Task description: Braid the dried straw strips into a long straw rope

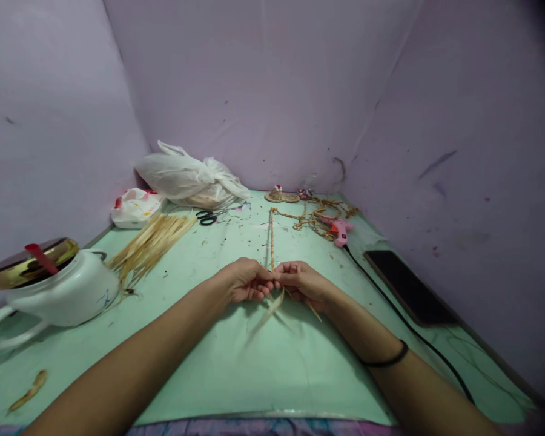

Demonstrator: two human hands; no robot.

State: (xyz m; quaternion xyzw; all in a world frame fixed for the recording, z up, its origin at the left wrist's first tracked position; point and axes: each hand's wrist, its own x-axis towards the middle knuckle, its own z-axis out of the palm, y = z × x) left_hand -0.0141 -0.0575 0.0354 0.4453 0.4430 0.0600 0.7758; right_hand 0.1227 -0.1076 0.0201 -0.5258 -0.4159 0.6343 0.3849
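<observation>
Nearest my camera: two bare forearms, the left [131, 357] plain, the right [363, 321] wearing a black band [388, 357].

Left hand [245, 280]: one, fingertips pinched narrow on the lower end of a thin straw braid [272, 239]. Right hand [304, 283]: one, likewise pinching at that end, its fingertips meeting the left's. Braid: mid-table, running straight away from me, then bending right towards a tangle [329, 209]. Loose strands [272, 310]: several, fanned below the fingers, partly blurred.

Left side of the pale green table [236, 378]: white pot [72, 290] holding a red straw [40, 259]; bundle of pale strips [157, 239]; black-handled scissors [206, 218]; knotted white plastic bag [186, 175] behind.

Right side: pink glue gun [342, 230], just beside the tangle, with black cord [404, 324]; dark phone [409, 287], lying flat near the wall.
</observation>
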